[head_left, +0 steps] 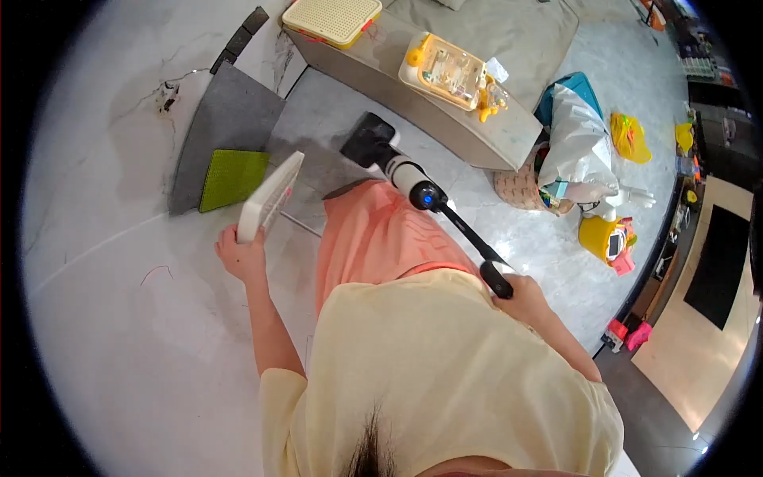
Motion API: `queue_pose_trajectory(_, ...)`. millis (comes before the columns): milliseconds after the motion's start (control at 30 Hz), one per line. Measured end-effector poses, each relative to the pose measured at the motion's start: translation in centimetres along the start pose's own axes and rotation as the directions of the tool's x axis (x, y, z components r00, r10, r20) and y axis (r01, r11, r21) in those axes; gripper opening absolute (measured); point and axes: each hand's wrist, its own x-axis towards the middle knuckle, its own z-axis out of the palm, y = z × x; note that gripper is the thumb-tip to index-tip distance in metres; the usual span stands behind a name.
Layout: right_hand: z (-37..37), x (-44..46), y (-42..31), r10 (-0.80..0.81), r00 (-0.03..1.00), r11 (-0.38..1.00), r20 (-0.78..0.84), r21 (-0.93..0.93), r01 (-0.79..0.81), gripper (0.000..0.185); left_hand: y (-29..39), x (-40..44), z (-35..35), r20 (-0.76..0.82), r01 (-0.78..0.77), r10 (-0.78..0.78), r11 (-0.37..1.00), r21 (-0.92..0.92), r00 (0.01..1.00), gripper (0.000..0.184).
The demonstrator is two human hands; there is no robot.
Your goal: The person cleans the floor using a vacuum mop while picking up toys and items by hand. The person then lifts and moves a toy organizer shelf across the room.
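My left hand (pixel 242 256) grips the edge of a white flat panel (pixel 270 199), held tilted on its side. A thin metal rod shows beside the panel; whether it belongs to it I cannot tell. My right hand (pixel 523 299) is closed around the handle of a cordless stick vacuum (pixel 408 181). A blue light glows on the vacuum's body. Its dark floor head (pixel 369 140) is on the grey floor ahead of my pink bottoms (pixel 381 230), close to the sofa base.
A green textured mat (pixel 233 179) lies against a grey slab (pixel 214 127) at left. On the sofa's edge (pixel 373 71) rest a yellow-rimmed tray (pixel 334 20) and a yellow toy case (pixel 445 70). Bags, a patterned basket (pixel 520 189) and a yellow bucket (pixel 598 236) stand to the right.
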Motion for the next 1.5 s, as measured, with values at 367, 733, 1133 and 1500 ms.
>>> queue_pose_trajectory(367,3.6,-11.3,3.3,0.329,0.944,0.856,-0.025,0.430,-0.287,0.037,-0.1,3.5,2.9,0.024,0.105,-0.104,0.993,-0.059,0.994,0.046)
queue_pose_trajectory(733,4.9,-10.4,-2.0,0.588,0.803,0.476,0.100,0.759,-0.443,0.023,4.4,14.6,16.6,0.180,0.076,-0.038,0.975,-0.211,0.983,0.049)
queue_pose_trajectory(1133,6.2,-3.0,-11.2,0.784,0.571,-0.027,0.243,0.933,-0.360,0.017,9.0,33.3,38.1,0.262,-0.055,0.067,0.997,-0.051,0.963,0.048)
queue_pose_trajectory(1500,-0.2,4.9,-15.3,0.822,0.433,-0.232,0.371,0.911,-0.341,0.010,10.8,45.3,52.6,0.356,-0.102,0.060,0.990,0.102,0.933,0.056)
